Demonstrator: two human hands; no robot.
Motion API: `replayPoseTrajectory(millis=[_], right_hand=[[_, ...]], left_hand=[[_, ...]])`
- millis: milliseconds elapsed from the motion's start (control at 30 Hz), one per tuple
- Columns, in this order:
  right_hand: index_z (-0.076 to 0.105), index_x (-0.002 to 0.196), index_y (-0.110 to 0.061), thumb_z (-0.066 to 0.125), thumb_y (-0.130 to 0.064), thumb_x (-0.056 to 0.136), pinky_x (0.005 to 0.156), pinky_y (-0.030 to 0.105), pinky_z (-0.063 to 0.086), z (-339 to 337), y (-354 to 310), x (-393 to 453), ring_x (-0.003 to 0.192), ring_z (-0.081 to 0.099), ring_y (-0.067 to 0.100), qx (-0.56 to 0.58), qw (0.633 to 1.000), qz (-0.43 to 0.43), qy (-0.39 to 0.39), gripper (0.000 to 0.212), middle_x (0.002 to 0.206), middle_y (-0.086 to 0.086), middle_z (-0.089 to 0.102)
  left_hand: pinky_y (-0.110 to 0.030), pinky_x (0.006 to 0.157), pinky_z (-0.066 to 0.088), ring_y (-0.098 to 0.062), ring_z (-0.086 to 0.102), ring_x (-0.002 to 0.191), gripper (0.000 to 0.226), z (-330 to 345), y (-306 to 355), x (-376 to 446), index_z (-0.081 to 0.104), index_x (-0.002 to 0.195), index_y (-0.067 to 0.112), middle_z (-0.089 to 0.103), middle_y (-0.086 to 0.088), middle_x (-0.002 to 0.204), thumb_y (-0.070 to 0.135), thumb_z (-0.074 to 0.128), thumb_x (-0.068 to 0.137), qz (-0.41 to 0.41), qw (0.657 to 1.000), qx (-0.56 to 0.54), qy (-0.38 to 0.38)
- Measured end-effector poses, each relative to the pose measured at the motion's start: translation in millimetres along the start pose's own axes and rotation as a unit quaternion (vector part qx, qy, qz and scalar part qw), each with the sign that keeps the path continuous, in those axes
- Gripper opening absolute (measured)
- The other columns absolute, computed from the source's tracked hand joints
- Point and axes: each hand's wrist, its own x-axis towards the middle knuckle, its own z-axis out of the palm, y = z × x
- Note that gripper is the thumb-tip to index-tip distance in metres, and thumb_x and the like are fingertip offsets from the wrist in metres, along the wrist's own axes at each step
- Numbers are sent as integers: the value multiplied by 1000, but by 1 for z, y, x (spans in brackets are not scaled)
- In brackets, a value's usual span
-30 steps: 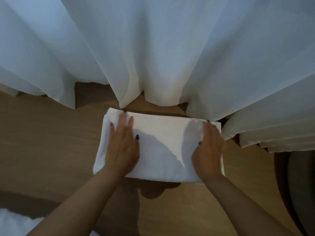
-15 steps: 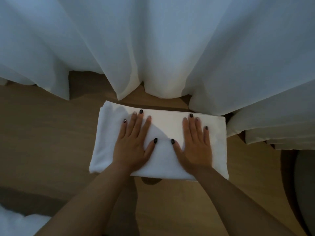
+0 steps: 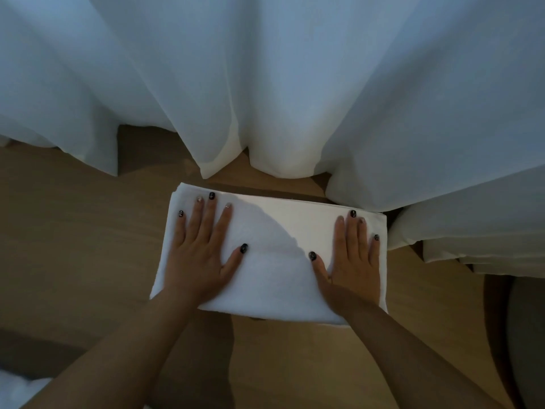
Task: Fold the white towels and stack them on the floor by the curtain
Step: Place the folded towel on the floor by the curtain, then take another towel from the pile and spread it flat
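The curtain (image 3: 265, 69) fills the whole far half of the view, its white folds hanging down to the wooden floor (image 3: 59, 231), with the hem lifting in scallops that leave bare boards between them. At the right the fabric bunches into stacked pleats, and a dark rounded shape sits at the near right edge, too dim to identify.

On the floor just near of the curtain hem, at the centre of the view, lies the folded towel (image 3: 280, 261), a white rectangle with its long side running left to right. Its far edge sits close to the hem, and I cannot tell whether the 2 touch. Its thick edges suggest several layers, but I cannot tell whether it is 1 towel or a stack.

The left hand (image 3: 203, 252) rests flat on the left end of the towel, fingers straight and slightly spread, thumb pointing toward the middle. The right hand (image 3: 354, 255) lies the same way on the right end. Neither hand grips anything; both are open, palms down, seemingly pressing the cloth flat.

At the near left corner a patch of more white cloth (image 3: 17, 391) shows, mostly cut off by the frame.

As a judgement: this towel looks folded and placed where the task wants it, and only smoothing remains for it. The cloth at the near left may be another towel not yet folded, so the task is probably unfinished.
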Motion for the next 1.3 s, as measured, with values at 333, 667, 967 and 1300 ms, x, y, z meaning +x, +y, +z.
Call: replayPoseTrajectory(millis=[333, 667, 967, 1300], right_hand=[[-9, 153, -11, 7, -61, 92, 120, 37, -11, -10, 3, -8, 149, -13, 18, 23, 998, -16, -48, 81, 162, 6, -13], [-9, 152, -18, 7, -60, 94, 122, 29, -1, -67, 25, -40, 147, -11, 6, 143, 985, -56, -75, 74, 160, -5, -15], [6, 154, -7, -8, -69, 89, 120, 30, 10, -181, 67, -76, 150, 10, 20, 126, 991, -17, -36, 92, 163, 9, 9], [10, 154, -7, 36, -32, 104, 122, 33, 11, -299, 154, -160, 150, 3, 16, 161, 984, 62, 48, 62, 163, 6, 7]], left_hand=[[-45, 121, 3, -23, 1, 150, 72, -12, 20, -9, 11, 156, 12, 4, -6, 163, 52, 17, 98, -29, 997, -50, -47], [-32, 117, -6, -19, -4, 151, 70, -63, 78, -22, 0, 155, 12, -5, -5, 162, 51, 12, 99, 25, 993, -39, -111], [-32, 118, -9, -19, -14, 149, 60, -145, 180, -18, -8, 155, 12, -13, -6, 162, 34, 20, 106, 109, 986, -1, -127], [-35, 123, 2, -20, -5, 151, 58, -232, 325, -43, 2, 155, 7, 0, -9, 164, 26, 26, 106, 102, 981, -153, -66]])
